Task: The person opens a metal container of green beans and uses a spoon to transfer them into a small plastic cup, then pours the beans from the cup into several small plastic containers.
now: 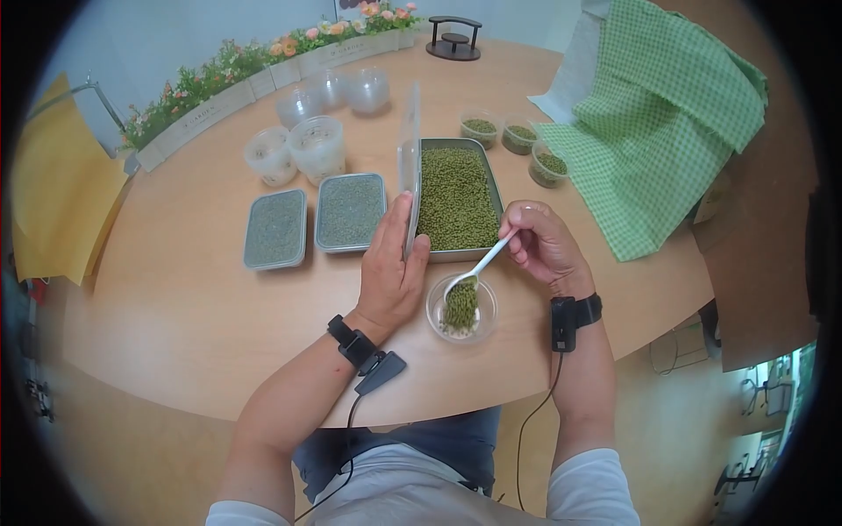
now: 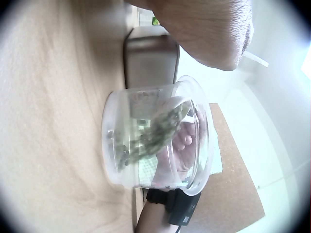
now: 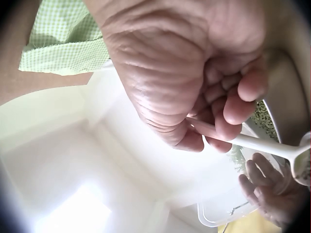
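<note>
The right hand (image 1: 539,244) pinches one white spoon (image 1: 488,260), mung beans (image 1: 460,307) dropping into one cup (image 1: 493,321). The open left hand (image 1: 390,270) touches one upright lid (image 1: 410,145).

Green beans (image 1: 461,304) sliding off a white spoon (image 1: 485,265) into a small clear cup (image 1: 436,328) below the filled metal tray (image 1: 497,187).

Observed on the table (image 1: 175,307): planter boxes (image 1: 197,121) of pink, orange and white flowers along the far left edge, in order. Dark wooden stand (image 1: 454,40) upright near the far edge. Green checked cloth (image 1: 653,145) on the right side, white sheet (image 1: 574,66) beside it. Yellow material (image 1: 66,184) noted at far left, partly beyond the tabletop.
</note>
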Demonstrator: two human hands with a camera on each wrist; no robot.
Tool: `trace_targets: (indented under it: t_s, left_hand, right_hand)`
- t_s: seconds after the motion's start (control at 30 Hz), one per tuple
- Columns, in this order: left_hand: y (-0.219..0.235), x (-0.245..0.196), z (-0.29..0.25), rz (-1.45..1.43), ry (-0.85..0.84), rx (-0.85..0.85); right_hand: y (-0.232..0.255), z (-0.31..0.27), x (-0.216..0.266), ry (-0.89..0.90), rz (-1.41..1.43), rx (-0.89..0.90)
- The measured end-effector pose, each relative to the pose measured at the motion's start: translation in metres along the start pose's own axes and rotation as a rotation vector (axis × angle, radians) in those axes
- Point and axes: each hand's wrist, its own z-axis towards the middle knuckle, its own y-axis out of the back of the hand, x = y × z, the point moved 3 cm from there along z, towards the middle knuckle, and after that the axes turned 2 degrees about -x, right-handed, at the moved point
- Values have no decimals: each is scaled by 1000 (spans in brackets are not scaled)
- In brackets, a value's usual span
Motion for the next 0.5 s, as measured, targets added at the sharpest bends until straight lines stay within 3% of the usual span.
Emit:
trace_targets:
  t_s: [0.13,0.23,0.33,0.43,0.5]
  left_hand:
    - [0,-2,0,-42,-13,-4]
    - [0,1,0,-34,-14,-5]
    - [0,1,0,-28,-16,-5]
    - [0,0,0,-18,-21,-10]
    - [1,0,0,-5,-30,-16]
  right_hand:
    - [2,-2,2,0,-11,90]
    - [6,1,4,99,93,30]
    - [13,5,5,215,251,-145]
    - [13,9,7,312,142,-267]
    - [7,7,7,304,79,-253]
